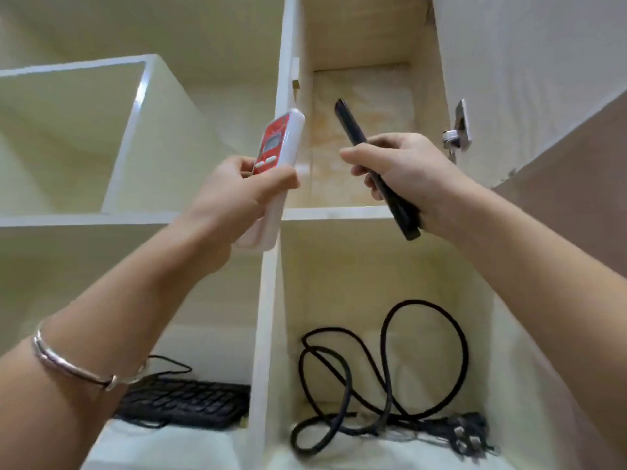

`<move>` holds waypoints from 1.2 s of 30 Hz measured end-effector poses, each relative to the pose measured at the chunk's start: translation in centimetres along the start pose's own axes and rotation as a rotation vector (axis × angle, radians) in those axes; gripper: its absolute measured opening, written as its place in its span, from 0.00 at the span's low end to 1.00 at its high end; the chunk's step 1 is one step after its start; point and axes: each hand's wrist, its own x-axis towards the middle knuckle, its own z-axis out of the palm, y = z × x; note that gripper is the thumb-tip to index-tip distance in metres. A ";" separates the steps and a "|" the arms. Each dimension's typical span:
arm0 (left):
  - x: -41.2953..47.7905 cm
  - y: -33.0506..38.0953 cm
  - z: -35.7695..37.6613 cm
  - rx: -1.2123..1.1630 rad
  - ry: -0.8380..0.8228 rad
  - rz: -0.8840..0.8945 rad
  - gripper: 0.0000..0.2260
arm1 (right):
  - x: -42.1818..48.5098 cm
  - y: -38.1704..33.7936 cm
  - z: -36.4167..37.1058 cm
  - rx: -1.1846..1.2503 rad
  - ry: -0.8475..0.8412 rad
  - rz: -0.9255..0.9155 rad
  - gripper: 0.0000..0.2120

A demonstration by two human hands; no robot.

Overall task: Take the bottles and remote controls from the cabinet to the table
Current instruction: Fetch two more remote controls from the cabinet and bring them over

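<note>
Remotes: left hand [234,195] grips white remote [281,157], right hand [403,167] grips black remote [353,130]. Clear cabinet [271,300] divider edge, carry level to bench.

Two remote controls, one white and red [280,147], one black [373,171], one keyboard [190,405], one black cable [390,378]

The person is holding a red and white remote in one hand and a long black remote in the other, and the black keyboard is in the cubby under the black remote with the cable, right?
Not quite. In the head view the flat black keyboard lies in the lower left cubby, while the looped black cable has the lower right cubby alone. The left hand does hold the red and white remote, and the right hand holds the long black remote.
</note>
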 end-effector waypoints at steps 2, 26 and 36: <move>-2.4 -0.5 -2.6 0.009 0.010 -0.077 0.15 | -2.4 0.1 1.9 0.039 -0.072 -0.032 0.12; -75.4 12.8 -42.8 0.539 1.261 -1.325 0.27 | -63.6 -13.5 42.7 0.358 -1.631 0.567 0.09; -93.7 22.2 -34.7 0.489 1.947 -1.532 0.25 | -79.7 -20.9 46.2 0.098 -2.120 0.324 0.12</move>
